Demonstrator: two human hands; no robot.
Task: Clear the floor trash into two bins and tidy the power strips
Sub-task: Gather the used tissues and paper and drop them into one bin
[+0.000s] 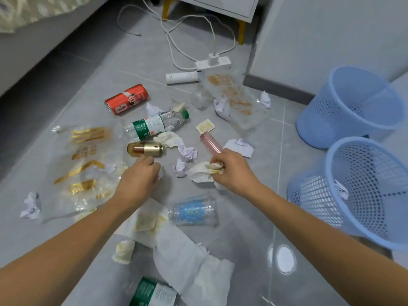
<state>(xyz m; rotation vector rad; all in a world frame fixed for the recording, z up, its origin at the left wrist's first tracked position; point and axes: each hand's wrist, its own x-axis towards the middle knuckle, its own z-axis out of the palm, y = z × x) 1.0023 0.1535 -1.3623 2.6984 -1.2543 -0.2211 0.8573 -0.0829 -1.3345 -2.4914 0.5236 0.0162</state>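
White crumpled tissue [204,172] sits pinched in our right hand [234,171], fingers closed around it, just above the grey floor [242,228]. Our left hand [139,180] is curled, knuckles up, near a gold bottle [144,149]; we cannot tell whether it holds anything. Around them lie a red can [127,99], a water bottle [155,125], a pink tube [209,143] and a clear cup [193,212]. Two blue bins [351,107] stand to the right, the nearer bin [362,193] with a paper scrap inside. A power strip [213,62] lies further back.

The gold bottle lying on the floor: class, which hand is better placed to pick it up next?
Left. The left hand sits just below the gold bottle, while the right hand already grips a tissue.
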